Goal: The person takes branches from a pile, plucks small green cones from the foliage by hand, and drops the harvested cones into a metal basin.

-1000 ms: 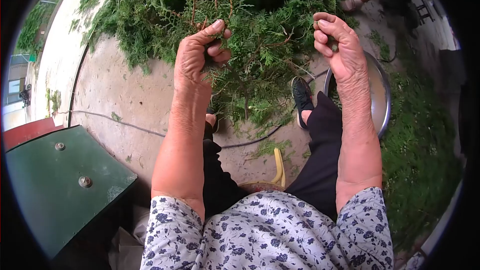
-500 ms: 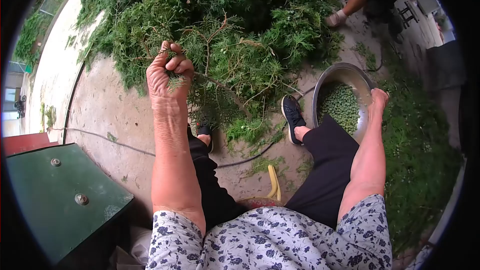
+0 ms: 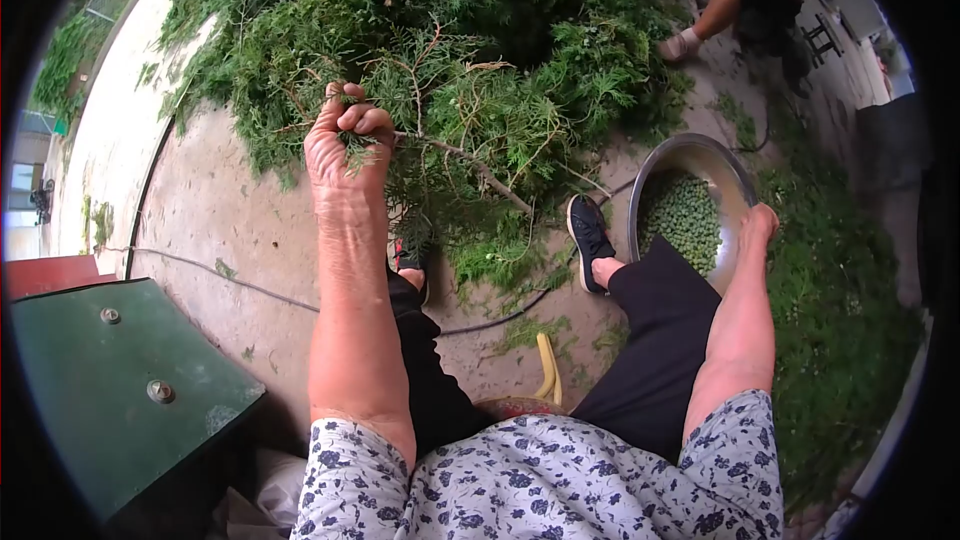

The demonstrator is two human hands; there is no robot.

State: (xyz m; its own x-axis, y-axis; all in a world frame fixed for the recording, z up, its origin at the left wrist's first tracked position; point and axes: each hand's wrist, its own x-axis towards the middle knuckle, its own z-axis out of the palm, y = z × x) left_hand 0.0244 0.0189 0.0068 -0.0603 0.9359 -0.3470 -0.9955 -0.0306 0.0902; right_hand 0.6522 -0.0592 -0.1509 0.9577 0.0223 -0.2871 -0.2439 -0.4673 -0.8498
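Observation:
My left hand [image 3: 350, 140] is raised in front of the heap, its fingers closed around a leafy conifer branch [image 3: 470, 162]. Green sprigs show between the fingers, and the branch's woody stem runs out to the right. A metal basin [image 3: 690, 148] stands on the ground to the right of my knee. Many small green cones or berries [image 3: 682, 220] lie inside it. At the basin's right rim is my right hand [image 3: 760, 224], fingers curled downward. Its fingertips, and whatever may be in them, are hidden.
A large heap of cut conifer branches [image 3: 400, 0] fills the far ground. Greenery [image 3: 830, 320] also covers the right side. A dark hose [image 3: 260, 288] crosses the concrete. At left sits a green metal box [image 3: 120, 380]. Another person's leg [image 3: 715, 15] shows at top right.
My right hand has moved down along the basin's right side, toward me. My left hand still grips the branch, its stem shifted slightly. The view has tilted a little.

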